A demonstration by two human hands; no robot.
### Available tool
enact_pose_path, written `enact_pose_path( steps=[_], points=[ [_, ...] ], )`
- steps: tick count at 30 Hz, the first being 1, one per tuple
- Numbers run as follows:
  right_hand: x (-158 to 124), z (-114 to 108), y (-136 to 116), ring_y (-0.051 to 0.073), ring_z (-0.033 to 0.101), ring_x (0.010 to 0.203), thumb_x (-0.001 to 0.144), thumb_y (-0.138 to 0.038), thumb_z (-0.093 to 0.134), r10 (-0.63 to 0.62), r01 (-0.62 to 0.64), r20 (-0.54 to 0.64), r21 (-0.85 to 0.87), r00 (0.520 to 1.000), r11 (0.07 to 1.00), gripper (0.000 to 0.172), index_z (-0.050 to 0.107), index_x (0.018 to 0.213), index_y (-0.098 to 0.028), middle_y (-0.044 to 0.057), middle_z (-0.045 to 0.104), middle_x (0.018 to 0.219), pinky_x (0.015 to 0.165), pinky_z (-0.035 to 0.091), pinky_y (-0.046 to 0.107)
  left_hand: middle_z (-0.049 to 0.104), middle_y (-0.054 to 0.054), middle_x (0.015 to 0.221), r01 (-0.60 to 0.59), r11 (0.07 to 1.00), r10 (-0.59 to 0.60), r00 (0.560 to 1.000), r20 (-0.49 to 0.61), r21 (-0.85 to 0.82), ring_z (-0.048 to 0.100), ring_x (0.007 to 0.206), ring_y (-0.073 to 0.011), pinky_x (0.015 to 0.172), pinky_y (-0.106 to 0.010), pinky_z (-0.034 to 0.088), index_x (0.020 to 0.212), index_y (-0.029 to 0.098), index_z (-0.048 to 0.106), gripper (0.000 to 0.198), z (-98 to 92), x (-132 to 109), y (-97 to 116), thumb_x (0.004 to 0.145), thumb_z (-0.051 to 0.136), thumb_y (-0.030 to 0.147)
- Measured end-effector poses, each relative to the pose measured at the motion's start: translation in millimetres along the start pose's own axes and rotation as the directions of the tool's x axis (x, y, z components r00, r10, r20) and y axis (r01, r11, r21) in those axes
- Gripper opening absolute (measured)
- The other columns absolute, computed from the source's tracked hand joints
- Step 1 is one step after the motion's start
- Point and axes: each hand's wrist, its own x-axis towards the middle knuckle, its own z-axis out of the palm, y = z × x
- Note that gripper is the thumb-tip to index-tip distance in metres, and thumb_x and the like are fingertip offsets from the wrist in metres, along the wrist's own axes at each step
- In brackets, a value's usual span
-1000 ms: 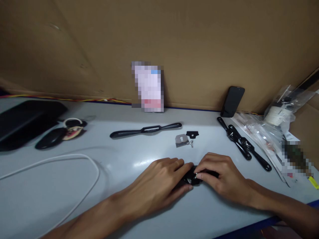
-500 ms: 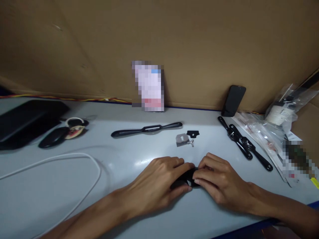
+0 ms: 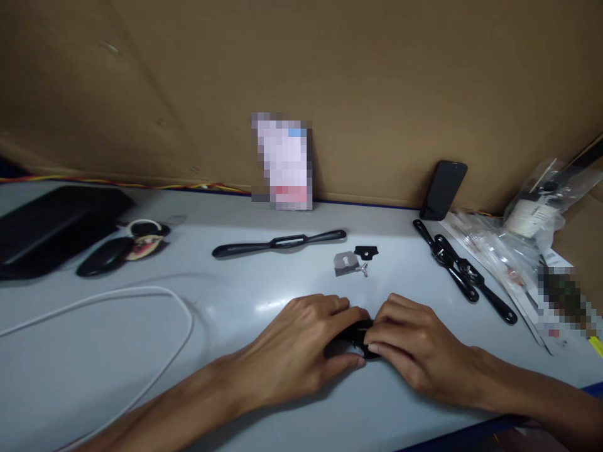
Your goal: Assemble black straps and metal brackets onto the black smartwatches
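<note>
My left hand (image 3: 304, 342) and my right hand (image 3: 417, 345) come together low in the middle of the view. Between their fingers they grip a glossy black object (image 3: 358, 333), mostly covered, so its kind does not show. The left thumb is at its near side, and the right fingers pinch its right part. Beyond the hands lie a grey slotted blade (image 3: 345, 263), a small silver thumbscrew (image 3: 362, 270) touching or close beside it, and a small black plate (image 3: 366, 253). Farther back is a black spokeshave body (image 3: 282, 242) with an open slot.
Two black spokeshaves (image 3: 452, 267) lie at the right, beside plastic packets (image 3: 499, 263) and a bagged bottle (image 3: 530, 210). A phone (image 3: 443, 188) and a blurred card (image 3: 287, 163) lean on the cardboard wall. At left are a black case (image 3: 61, 226), a dark oval object (image 3: 104, 256) and a white cable (image 3: 188, 320).
The view shifts slightly. Both hands stay on the black object, which seems turned a little, showing more of its dark surface between the fingers.
</note>
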Motion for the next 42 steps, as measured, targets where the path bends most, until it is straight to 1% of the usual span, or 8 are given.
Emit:
enact_pose_path(
  steps=[3, 8, 14, 24, 27, 34, 38, 42],
  points=[
    [0.3, 2.3, 1.7, 0.017, 0.055, 0.08, 0.1, -0.011, 0.054, 0.009, -0.008, -0.017, 0.03, 1.0, 1.0, 0.019, 0.07, 0.09, -0.015, 0.005, 0.064, 0.084, 0.071, 0.048, 0.028, 0.07, -0.004, 0.097, 0.004, 1.0, -0.004, 1.0, 0.011, 0.007, 0.068, 0.084, -0.0282, 0.072, -0.04, 0.05, 0.116, 0.023, 0.064, 0.035, 1.2, 0.2, -0.7, 0.084, 0.077, 0.03],
    [-1.7, 4.9, -2.2, 0.018, 0.049, 0.076, 0.096, -0.005, 0.05, -0.099, 0.088, -0.062, -0.161, 0.993, 0.983, 0.024, 0.069, 0.084, -0.014, 0.007, 0.061, 0.081, 0.066, 0.045, 0.03, 0.07, -0.005, 0.1, 0.001, 1.0, -0.001, 1.0, 0.004, 0.007, 0.068, 0.088, -0.0291, 0.075, -0.042, 0.051, 0.119, 0.022, 0.062, 0.033, 3.7, 0.2, -3.0, 0.09, 0.071, 0.034],
    [-6.8, 9.7, -5.9, 0.021, 0.052, 0.077, 0.097, -0.007, 0.049, -0.021, 0.017, -0.019, -0.184, 1.0, 0.983, 0.021, 0.068, 0.093, -0.011, 0.009, 0.062, 0.083, 0.069, 0.047, 0.033, 0.069, -0.005, 0.098, -0.039, 0.997, 0.039, 0.999, -0.006, 0.062, 0.067, 0.084, -0.0269, 0.072, -0.039, 0.05, 0.118, 0.02, 0.06, 0.029, 5.4, 0.1, -3.2, 0.094, 0.065, 0.036],
    [-2.6, 20.7, -5.0, 0.014, 0.056, 0.064, 0.092, -0.009, 0.054, 0.213, -0.204, -0.096, 0.095, 0.972, 0.974, 0.011, 0.062, 0.089, -0.016, 0.001, 0.063, 0.074, 0.065, 0.043, 0.026, 0.067, -0.002, 0.09, -0.058, 0.997, 0.059, 0.998, -0.018, 0.045, 0.063, 0.076, -0.0238, 0.067, -0.036, 0.045, 0.103, 0.022, 0.06, 0.013, 2.2, 0.6, -0.8, 0.094, 0.064, 0.03],
    [-2.0, 18.6, -4.4, 0.014, 0.056, 0.066, 0.093, -0.009, 0.054, 0.236, -0.228, -0.066, 0.114, 0.969, 0.967, 0.013, 0.061, 0.087, -0.017, 0.001, 0.063, 0.075, 0.066, 0.044, 0.026, 0.067, -0.002, 0.091, -0.063, 0.997, 0.064, 0.998, -0.023, 0.043, 0.063, 0.077, -0.0238, 0.067, -0.036, 0.045, 0.103, 0.023, 0.059, 0.013, 2.9, 0.6, -1.2, 0.093, 0.065, 0.029],
    [-1.5, 17.1, -4.1, 0.019, 0.054, 0.075, 0.099, -0.012, 0.048, 0.125, -0.123, 0.071, -0.031, 0.99, 0.992, 0.02, 0.062, 0.086, -0.015, 0.005, 0.065, 0.078, 0.069, 0.045, 0.031, 0.07, -0.005, 0.097, -0.052, 0.998, 0.052, 0.999, -0.001, 0.046, 0.066, 0.082, -0.0267, 0.071, -0.039, 0.049, 0.105, 0.022, 0.058, 0.017, 3.9, 0.1, -2.6, 0.094, 0.063, 0.033],
    [0.2, 3.8, -3.9, 0.02, 0.061, 0.089, 0.099, -0.015, 0.057, 0.139, -0.142, 0.131, 0.012, 0.982, 0.99, 0.011, 0.068, 0.101, -0.015, 0.008, 0.071, 0.094, 0.084, 0.051, 0.034, 0.07, -0.006, 0.098, -0.055, 0.997, 0.055, 0.998, 0.0, 0.048, 0.067, 0.083, -0.0271, 0.071, -0.039, 0.051, 0.107, 0.021, 0.059, 0.016, 4.2, 0.1, -2.9, 0.096, 0.061, 0.033],
    [3.9, -16.6, -2.0, 0.02, 0.064, 0.109, 0.095, -0.012, 0.065, 0.119, -0.147, 0.242, 0.099, 0.963, 0.984, 0.022, 0.07, 0.115, -0.02, 0.007, 0.073, 0.111, 0.099, 0.049, 0.034, 0.07, -0.007, 0.102, -0.058, 0.996, 0.058, 0.998, -0.001, 0.071, 0.068, 0.084, -0.0272, 0.072, -0.04, 0.052, 0.116, 0.021, 0.06, 0.025, 5.3, -1.4, -3.1, 0.094, 0.063, 0.033]
  ],
)
